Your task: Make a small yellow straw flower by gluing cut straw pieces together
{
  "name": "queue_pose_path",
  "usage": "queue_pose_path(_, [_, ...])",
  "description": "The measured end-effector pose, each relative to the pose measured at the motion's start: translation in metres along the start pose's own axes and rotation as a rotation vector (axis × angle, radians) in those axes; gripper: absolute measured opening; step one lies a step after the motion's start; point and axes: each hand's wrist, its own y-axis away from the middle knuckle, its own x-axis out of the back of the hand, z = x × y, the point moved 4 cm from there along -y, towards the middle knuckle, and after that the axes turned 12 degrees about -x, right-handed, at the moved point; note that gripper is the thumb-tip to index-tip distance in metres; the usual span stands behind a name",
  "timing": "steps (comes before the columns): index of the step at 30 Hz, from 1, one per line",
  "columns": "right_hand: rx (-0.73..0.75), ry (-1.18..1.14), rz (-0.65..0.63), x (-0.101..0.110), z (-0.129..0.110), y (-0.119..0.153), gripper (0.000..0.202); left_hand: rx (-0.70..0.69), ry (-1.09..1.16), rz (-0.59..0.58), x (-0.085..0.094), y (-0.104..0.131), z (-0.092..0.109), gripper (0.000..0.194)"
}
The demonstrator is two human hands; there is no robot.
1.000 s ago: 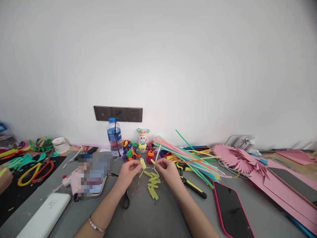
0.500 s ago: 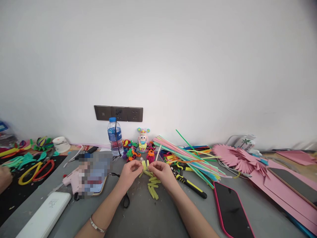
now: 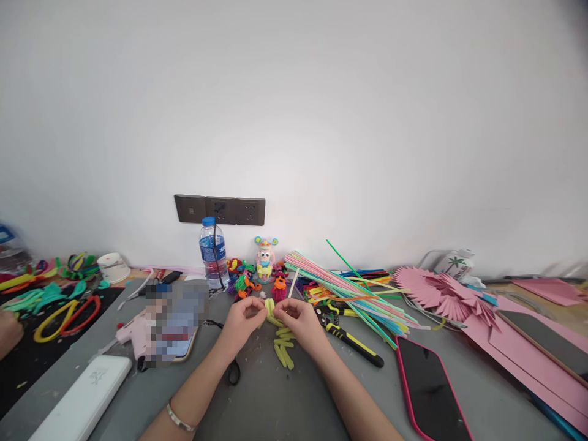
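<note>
My left hand (image 3: 242,320) and my right hand (image 3: 299,320) meet over the middle of the table, thumbs and fingertips pinched. Between them stands a folded yellow-green pipe cleaner (image 3: 269,305), gripped from both sides. Just below my fingers, several short folded yellow-green pieces (image 3: 285,353) lie on the grey tabletop. Right behind the hands are a small orange and magenta pipe-cleaner figure (image 3: 279,286) and a pale stick (image 3: 294,283). Parts of the held piece are hidden by my fingertips.
Pliers with black and yellow handles (image 3: 356,346), loose pipe cleaners (image 3: 349,288) and a red-cased phone (image 3: 429,386) lie right. Left are a water bottle (image 3: 214,254), a pink glue gun (image 3: 135,334) and a white power bank (image 3: 85,398). Another person's hand (image 3: 9,334) shows far left.
The two yellow-green ends between my fingers stood apart and are now close together. My hands have barely moved. Objects on the table stay where they were.
</note>
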Motion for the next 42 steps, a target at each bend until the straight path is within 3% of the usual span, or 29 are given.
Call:
queue_pose_path(30, [0.116, 0.151, 0.024, 0.001, -0.0059, 0.0035, 0.021, -0.109, -0.022, -0.025, 0.0023, 0.0007, -0.0077, 0.013])
queue_pose_path(42, [0.128, 0.16, 0.023, 0.0005, -0.0078, 0.005, 0.02, -0.077, 0.025, 0.013, 0.0032, 0.0015, 0.0012, 0.015])
